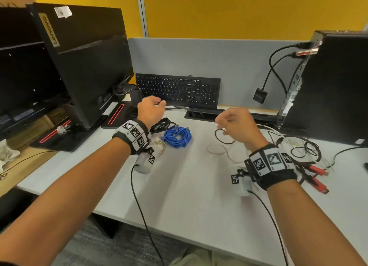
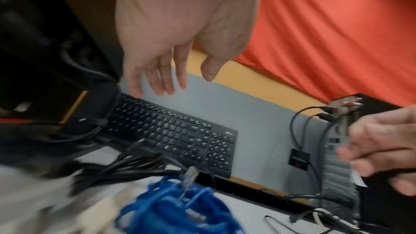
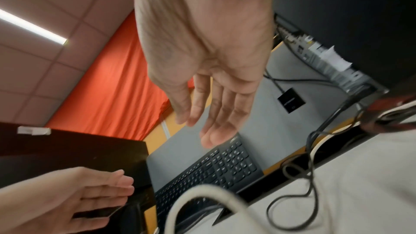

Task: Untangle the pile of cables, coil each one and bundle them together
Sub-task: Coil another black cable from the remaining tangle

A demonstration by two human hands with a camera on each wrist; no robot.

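A coiled blue cable (image 1: 177, 136) (image 2: 180, 207) lies on the white desk (image 1: 189, 196), with a coiled black cable (image 1: 162, 124) (image 2: 126, 166) just behind it. A whitish coil (image 1: 159, 146) sits under my left wrist. A thin black cable loop (image 1: 224, 139) (image 3: 310, 184) and a white cable loop (image 1: 216, 149) (image 3: 202, 195) trail into a tangle (image 1: 304, 148) with red plugs (image 1: 316, 174) at the right. My left hand (image 1: 159, 103) (image 2: 184, 84) hovers above the coils, fingers relaxed, empty. My right hand (image 1: 221, 124) (image 3: 195, 127) hangs over the loose loops, holding nothing.
A black keyboard (image 1: 179, 90) leans against the grey divider behind the cables. A monitor (image 1: 85, 66) stands at the left and a PC tower (image 1: 328, 86) at the right with plugged-in leads. A cable slot (image 1: 199, 114) cuts the desk near the back.
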